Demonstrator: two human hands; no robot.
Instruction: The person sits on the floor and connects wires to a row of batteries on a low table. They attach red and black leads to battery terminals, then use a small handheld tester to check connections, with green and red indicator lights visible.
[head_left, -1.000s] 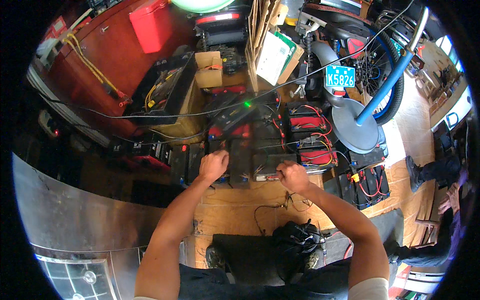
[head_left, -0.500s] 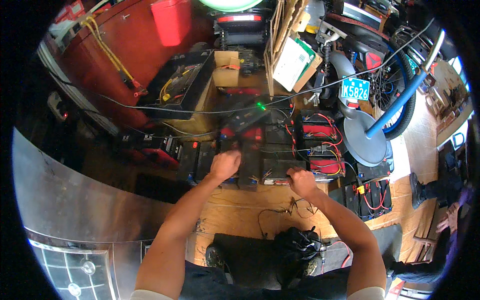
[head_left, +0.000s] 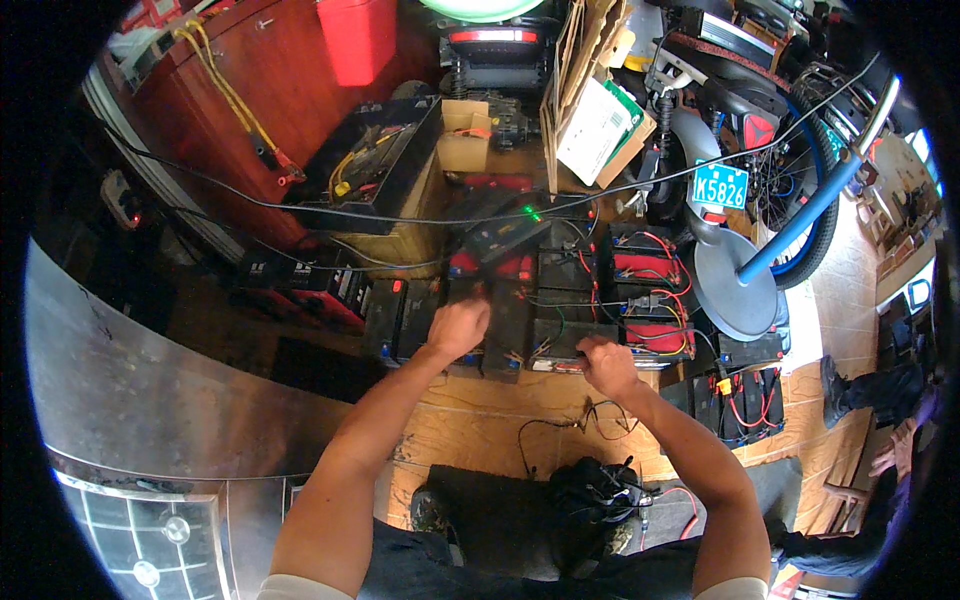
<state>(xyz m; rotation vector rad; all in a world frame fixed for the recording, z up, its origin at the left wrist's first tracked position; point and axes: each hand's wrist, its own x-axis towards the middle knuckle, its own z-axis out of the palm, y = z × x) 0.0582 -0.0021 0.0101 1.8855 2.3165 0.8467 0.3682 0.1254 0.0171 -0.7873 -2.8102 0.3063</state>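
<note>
Rows of black batteries with short wires lie on the floor in front of me. My left hand is closed over the batteries left of centre; its fingertips are partly blurred, and whatever they pinch is hidden. At the near row, my right hand has curled fingers against the right end of a black battery lying lengthwise; I cannot make out what is between them. A dark device with small green lights rests on the batteries farther back. Red, yellow and black wires join batteries to the right.
A long black cable crosses the view. At right stand a blue post on a round grey base and parked two-wheelers. Loose leads and a black bundle lie nearer me. A metal cabinet borders the left; another person's hand shows at far right.
The whole view has shifted slightly to the right and up at the back. Both hands stay closed at nearly the same places over the batteries.
</note>
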